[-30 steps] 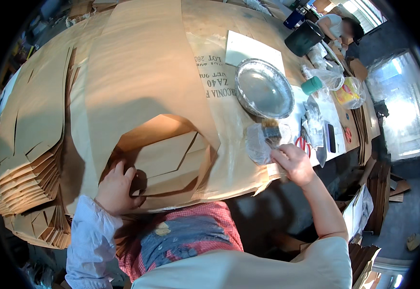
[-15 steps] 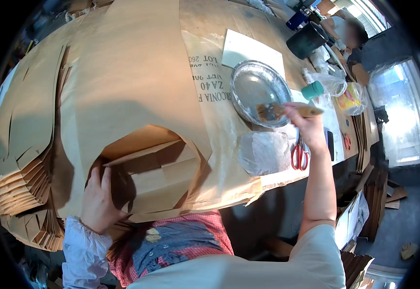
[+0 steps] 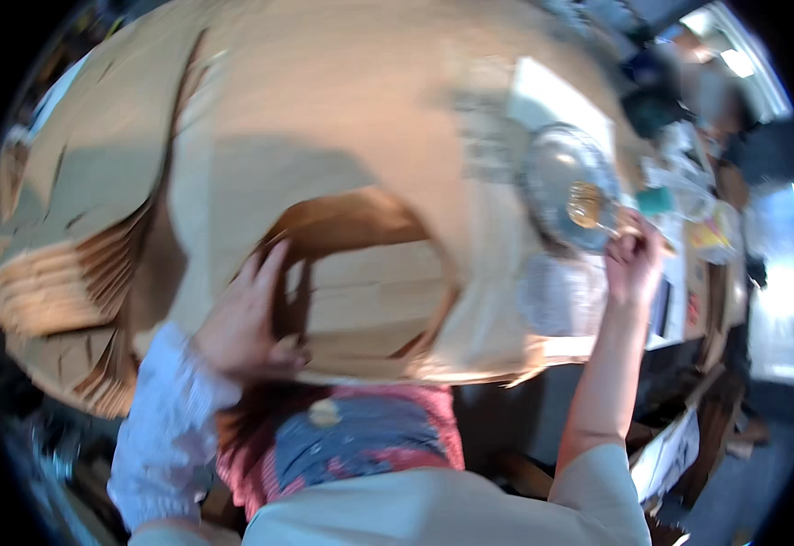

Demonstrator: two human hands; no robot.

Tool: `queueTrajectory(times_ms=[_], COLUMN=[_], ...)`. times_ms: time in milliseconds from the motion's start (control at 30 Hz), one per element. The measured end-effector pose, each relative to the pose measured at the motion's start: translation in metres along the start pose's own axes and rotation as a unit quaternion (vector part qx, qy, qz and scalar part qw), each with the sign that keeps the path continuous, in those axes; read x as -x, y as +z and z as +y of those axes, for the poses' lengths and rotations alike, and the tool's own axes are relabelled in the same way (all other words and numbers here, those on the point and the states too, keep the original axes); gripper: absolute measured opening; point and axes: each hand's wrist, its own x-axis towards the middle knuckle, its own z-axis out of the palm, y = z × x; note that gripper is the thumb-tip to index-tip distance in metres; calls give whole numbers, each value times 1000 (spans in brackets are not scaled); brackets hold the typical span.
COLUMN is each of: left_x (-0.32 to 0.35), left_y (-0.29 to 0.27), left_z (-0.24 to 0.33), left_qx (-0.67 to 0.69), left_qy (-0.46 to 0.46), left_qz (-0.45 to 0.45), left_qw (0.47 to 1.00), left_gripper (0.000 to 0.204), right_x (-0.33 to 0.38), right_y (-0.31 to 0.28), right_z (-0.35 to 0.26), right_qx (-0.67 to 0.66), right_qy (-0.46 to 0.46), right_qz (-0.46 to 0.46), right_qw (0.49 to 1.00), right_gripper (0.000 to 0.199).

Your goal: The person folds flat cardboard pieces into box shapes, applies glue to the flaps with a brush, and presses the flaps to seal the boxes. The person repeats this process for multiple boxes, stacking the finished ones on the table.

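A brown paper bag (image 3: 333, 127) lies on the table, the end nearest me spread apart into a many-sided opening. At the left side of that opening rests my left hand (image 3: 249, 318), fingers stretched and thumb apart, touching the folded paper. My right hand (image 3: 635, 259) is closed round the handle of a flat paintbrush (image 3: 584, 205). The bristles are over or in a round metal basin (image 3: 551, 218); blur hides whether they touch its bottom. Whitish residue coats the basin's rim.
Stacked paper bags (image 3: 78, 264) with fanned ends lie at left. Near the basin are a clear plastic-wrapped bundle (image 3: 561, 296), a white board (image 3: 556, 96), a green cup (image 3: 654, 200) and plastic bags (image 3: 711, 237). A blurred person (image 3: 711, 91) is at the far right.
The whole view has shifted, with the table's things now further right. My right hand has turned the brush, whose bristles now point away from me. My left hand stays at the bag's opening.
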Motion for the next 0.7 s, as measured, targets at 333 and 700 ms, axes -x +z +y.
queueTrajectory(times_ms=[333,700], left_x=[5,8], left_y=[9,12], left_z=[-24,-19], left_qx=[113,64], left_qy=[59,37], left_qz=[36,51], left_qw=[991,996], left_gripper=[124,114], right_x=[157,134], right_y=[225,158], right_z=[170,90], right_qx=[169,529], right_qy=[119,-155], right_qz=[-256,-229], right_qw=[944,802], right_gripper=[11,3])
